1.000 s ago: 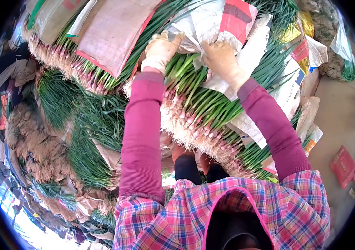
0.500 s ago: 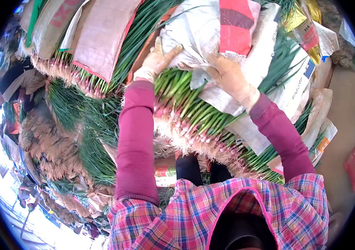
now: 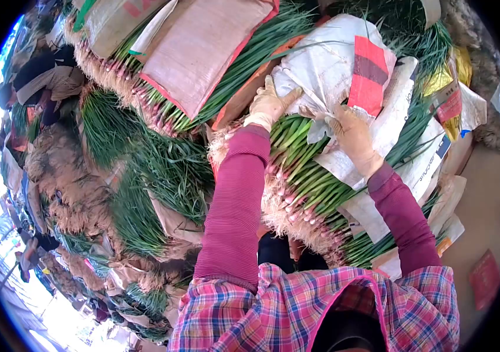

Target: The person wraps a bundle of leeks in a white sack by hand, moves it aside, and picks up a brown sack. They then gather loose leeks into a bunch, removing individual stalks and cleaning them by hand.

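My left hand [image 3: 272,104], in a pale glove, rests at the left edge of a white woven sack [image 3: 320,50], its thumb and fingers spread apart. The gloved right hand [image 3: 352,134] is closed on gathered sack material at the lower edge, just below a red patch [image 3: 369,76]. Green onions [image 3: 308,170] with pinkish bulbs and pale roots stick out below the sack, with their roots toward my body. A loose white flap [image 3: 344,161] lies over some stems under my right wrist.
More onions lie beneath a pinkish sack [image 3: 194,53] at the upper left. Bundles with tangled roots [image 3: 65,170] fill the left side, where a crouching person [image 3: 47,82] is visible. A red packet [image 3: 485,280] lies on the floor at right.
The view has shifted, so the bundles and both hands appear farther right and lower. My right hand's fingers are now closed more tightly on the sack material.
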`<state>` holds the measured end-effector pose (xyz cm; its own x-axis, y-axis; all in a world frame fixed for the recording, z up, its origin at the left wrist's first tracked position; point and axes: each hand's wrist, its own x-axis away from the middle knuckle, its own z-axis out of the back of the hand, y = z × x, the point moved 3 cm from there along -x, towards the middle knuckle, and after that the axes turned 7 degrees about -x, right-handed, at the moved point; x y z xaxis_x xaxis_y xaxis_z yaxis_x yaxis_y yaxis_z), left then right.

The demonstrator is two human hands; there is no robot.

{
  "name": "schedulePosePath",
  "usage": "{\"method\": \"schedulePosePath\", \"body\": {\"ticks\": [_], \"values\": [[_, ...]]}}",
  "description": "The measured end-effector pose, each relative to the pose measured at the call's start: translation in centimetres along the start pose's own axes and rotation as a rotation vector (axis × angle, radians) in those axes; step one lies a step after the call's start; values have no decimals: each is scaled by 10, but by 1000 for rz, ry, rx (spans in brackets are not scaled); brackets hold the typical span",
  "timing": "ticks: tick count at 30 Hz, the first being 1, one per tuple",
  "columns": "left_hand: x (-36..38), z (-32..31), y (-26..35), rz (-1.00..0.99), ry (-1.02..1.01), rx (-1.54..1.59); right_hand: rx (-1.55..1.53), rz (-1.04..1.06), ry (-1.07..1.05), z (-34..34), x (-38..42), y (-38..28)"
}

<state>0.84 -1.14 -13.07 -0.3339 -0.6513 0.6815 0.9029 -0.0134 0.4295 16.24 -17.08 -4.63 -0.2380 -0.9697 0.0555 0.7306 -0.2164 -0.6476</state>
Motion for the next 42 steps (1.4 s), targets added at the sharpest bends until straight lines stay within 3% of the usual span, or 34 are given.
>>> {"method": "schedulePosePath", "body": {"ticks": [4, 6, 7, 10, 12, 14, 16, 17, 19, 21, 23, 24, 27, 28, 29, 31, 35, 38, 40, 41, 42], "values": [[-1, 15, 1, -64, 40, -41, 133, 69, 27, 7, -9, -8], [3, 16, -1, -104, 88, -70, 350, 110, -58, 12, -15, -29], [1, 23, 2, -247, 159, 3, 360, 96, -70, 16, -17, -38], [12, 27, 4, -354, 289, 4, 316, 116, -100, 17, -40, -48], [12, 25, -5, -605, 431, 319, 292, 147, -80, 23, -43, -48], [32, 33, -11, -606, 428, 472, 262, 178, -63, 28, -40, -41], [35, 33, -7, -603, 456, 732, -92, 135, 106, 41, -38, -32], [45, 37, 0, -608, 451, 736, -86, 131, 109, 47, -39, -31], [78, 49, 21, -696, 423, 371, -295, -167, 71, 59, -42, -23], [73, 38, 21, -727, 467, 225, -303, -196, 18, 50, -43, -13], [65, 31, 18, -648, 493, 78, 133, 140, -79, 38, -37, -25], [67, 31, 19, -682, 556, 7, 427, 190, -84, 37, -23, -56], [77, 27, 21, -667, 490, -54, 571, 156, -18, 19, -13, -43], [76, 26, 21, -747, 638, -44, 575, 146, -29, 17, -12, -39], [78, 26, 24, -752, 636, -45, 576, 142, -26, 15, -15, -39], [84, 22, 28, -674, 587, -1, 476, 269, 111, 8, -16, -44], [71, 20, 31, -652, 604, 175, 496, 301, 230, 2, -21, -46], [70, 16, 29, -631, 623, 193, 469, 240, 210, 11, -15, -51], [69, 16, 30, -638, 651, 199, -342, -428, 167, 27, -12, -17], [73, 15, 33, -641, 643, 207, -334, -435, 170, 30, -14, -14], [74, 15, 36, -608, 629, 186, -350, -389, 35, 30, -21, -12]]}}
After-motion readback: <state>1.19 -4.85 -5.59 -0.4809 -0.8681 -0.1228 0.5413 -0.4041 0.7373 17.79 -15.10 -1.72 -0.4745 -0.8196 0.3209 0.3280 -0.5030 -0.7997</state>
